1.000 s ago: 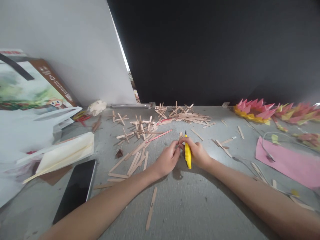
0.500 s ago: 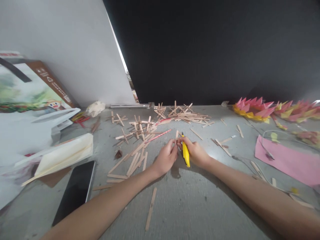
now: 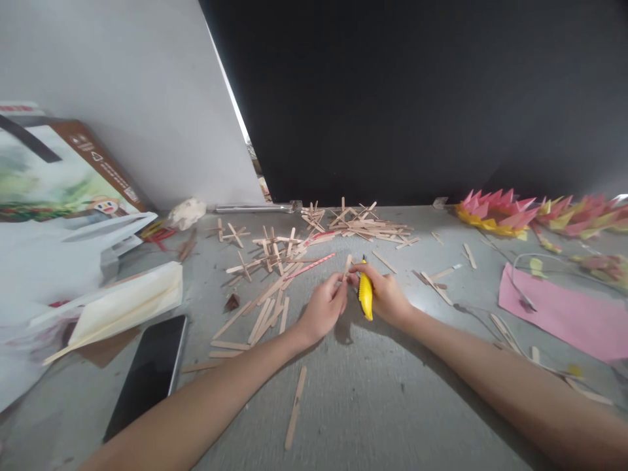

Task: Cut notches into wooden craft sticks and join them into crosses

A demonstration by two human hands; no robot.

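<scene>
My left hand [image 3: 324,309] is closed, pinching a short wooden craft stick [image 3: 348,265] that points up and away from me. Close on its right, my right hand [image 3: 385,296] wraps around a yellow utility knife [image 3: 366,297] with a ribbed edge and a dark tip. That tip points away from me, just right of the stick. My right fingertips are by the stick's lower part; whether they touch it I cannot tell. Loose craft sticks [image 3: 265,320] lie left of my hands, and crossed stick pieces [image 3: 275,248] stand behind them.
A pile of sticks [image 3: 375,229] lies by the dark panel [image 3: 417,98]. At left are a phone [image 3: 147,376] and a white bag [image 3: 44,261]. Pink paper [image 3: 564,314], a cable [image 3: 515,261] and pink-yellow folded-paper rings [image 3: 495,212] lie right. One stick [image 3: 296,409] lies near me.
My right hand has shifted slightly right with the knife, which now sits more upright and a little apart from the stick. The stick in my left hand leans slightly more to the right.
</scene>
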